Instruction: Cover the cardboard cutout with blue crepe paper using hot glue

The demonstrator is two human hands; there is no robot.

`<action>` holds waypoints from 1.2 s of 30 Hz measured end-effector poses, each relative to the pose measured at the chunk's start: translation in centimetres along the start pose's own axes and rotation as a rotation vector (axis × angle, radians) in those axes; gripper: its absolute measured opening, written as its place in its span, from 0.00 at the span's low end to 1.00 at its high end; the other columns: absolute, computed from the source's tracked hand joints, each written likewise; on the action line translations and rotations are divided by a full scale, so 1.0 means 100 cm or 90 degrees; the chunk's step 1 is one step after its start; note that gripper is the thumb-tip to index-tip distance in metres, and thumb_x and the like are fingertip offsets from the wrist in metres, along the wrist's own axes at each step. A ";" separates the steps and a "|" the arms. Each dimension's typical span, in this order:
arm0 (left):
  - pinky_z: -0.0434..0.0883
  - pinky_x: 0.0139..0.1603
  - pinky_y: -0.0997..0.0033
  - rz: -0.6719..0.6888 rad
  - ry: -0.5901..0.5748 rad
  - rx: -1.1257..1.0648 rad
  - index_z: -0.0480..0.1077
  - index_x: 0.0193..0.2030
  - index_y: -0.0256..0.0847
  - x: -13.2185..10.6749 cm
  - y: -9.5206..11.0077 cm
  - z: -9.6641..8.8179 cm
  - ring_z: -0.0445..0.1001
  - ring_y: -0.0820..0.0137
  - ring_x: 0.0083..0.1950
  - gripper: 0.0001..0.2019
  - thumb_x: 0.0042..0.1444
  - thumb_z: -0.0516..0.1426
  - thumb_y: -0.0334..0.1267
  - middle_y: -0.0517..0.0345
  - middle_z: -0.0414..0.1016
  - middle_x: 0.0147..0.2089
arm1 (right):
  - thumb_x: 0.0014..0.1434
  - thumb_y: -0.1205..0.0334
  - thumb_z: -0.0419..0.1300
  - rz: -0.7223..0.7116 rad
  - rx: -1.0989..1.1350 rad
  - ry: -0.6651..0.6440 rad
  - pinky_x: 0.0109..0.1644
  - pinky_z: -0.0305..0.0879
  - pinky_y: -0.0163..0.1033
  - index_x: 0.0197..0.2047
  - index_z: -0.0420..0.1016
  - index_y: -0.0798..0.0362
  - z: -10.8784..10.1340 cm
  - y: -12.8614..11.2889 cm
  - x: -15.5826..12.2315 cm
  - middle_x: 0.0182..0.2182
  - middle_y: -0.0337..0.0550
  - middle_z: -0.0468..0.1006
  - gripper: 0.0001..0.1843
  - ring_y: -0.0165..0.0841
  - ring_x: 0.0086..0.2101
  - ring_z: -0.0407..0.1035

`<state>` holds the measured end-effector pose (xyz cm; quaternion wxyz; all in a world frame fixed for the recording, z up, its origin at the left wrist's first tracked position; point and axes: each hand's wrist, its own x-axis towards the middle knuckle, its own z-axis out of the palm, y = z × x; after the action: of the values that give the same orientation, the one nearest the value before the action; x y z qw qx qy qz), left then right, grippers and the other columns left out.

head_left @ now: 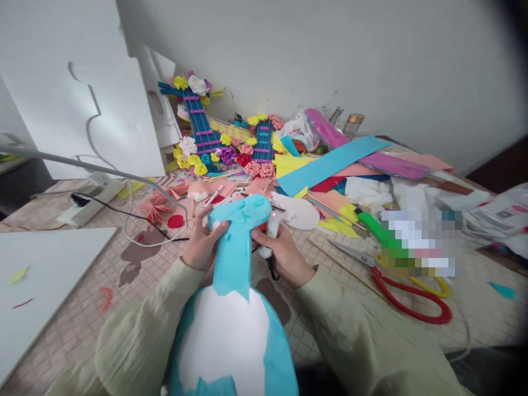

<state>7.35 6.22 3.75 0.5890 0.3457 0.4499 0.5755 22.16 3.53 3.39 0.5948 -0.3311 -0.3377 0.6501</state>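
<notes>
A guitar-shaped craft piece [234, 258] stretches from the bottom of the view up to the middle. Light-blue paper covers its neck, head and outer border, while the body's middle is bare white. My left hand [203, 242] grips the left side of the head, thumb on the front. In my right hand [289, 254] is a white hot glue gun [273, 223] with a small red light and a black cord. Its tip is by the right side of the head, and my right thumb lies close to the neck. Whether glue is coming out cannot be seen.
Behind stand two decorated paper guitars [202, 129] with crepe flowers. Coloured paper strips [330, 168] and scraps crowd the back right. Red-handled scissors [406, 294] lie right, beside a green-handled tool [373, 225]. Left are a power strip [88, 198], loose cables and a white board [53, 286].
</notes>
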 end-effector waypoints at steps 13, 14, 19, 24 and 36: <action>0.73 0.32 0.73 -0.001 -0.085 0.004 0.57 0.50 0.46 -0.001 -0.001 0.000 0.72 0.73 0.31 0.33 0.36 0.66 0.38 0.59 0.71 0.40 | 0.38 0.60 0.69 0.071 0.009 -0.022 0.26 0.58 0.31 0.24 0.70 0.57 -0.007 -0.001 0.002 0.19 0.34 0.70 0.13 0.24 0.21 0.61; 0.72 0.32 0.73 0.002 -0.093 0.017 0.56 0.51 0.46 0.001 -0.003 -0.001 0.72 0.73 0.32 0.33 0.37 0.66 0.39 0.58 0.71 0.41 | 0.38 0.60 0.68 0.071 0.011 -0.023 0.26 0.57 0.31 0.24 0.70 0.57 -0.007 -0.001 0.002 0.19 0.34 0.70 0.13 0.23 0.21 0.61; 0.70 0.41 0.69 0.179 -0.052 0.235 0.55 0.53 0.46 0.012 -0.016 -0.014 0.67 0.64 0.50 0.31 0.43 0.62 0.44 0.52 0.63 0.52 | 0.38 0.61 0.69 0.062 0.004 -0.016 0.25 0.56 0.30 0.23 0.70 0.57 -0.010 0.002 0.002 0.19 0.33 0.70 0.12 0.23 0.21 0.61; 0.64 0.49 0.61 0.582 0.025 0.573 0.63 0.49 0.44 0.012 -0.011 -0.021 0.61 0.61 0.55 0.23 0.46 0.62 0.38 0.52 0.61 0.51 | 0.38 0.61 0.69 0.054 -0.003 -0.007 0.26 0.57 0.31 0.24 0.71 0.57 -0.012 0.005 0.004 0.20 0.33 0.71 0.12 0.24 0.21 0.62; 0.55 0.49 0.61 0.764 -0.277 0.825 0.69 0.47 0.47 -0.003 0.007 -0.023 0.71 0.66 0.43 0.16 0.56 0.49 0.29 0.54 0.74 0.43 | 0.39 0.61 0.68 0.059 0.022 -0.013 0.27 0.59 0.30 0.27 0.71 0.57 -0.013 0.009 0.005 0.22 0.34 0.71 0.13 0.23 0.22 0.63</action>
<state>5.00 5.72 3.61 -0.0471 0.8862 0.3088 0.3421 22.72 4.07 1.89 0.5663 -0.3298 -0.3168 0.6857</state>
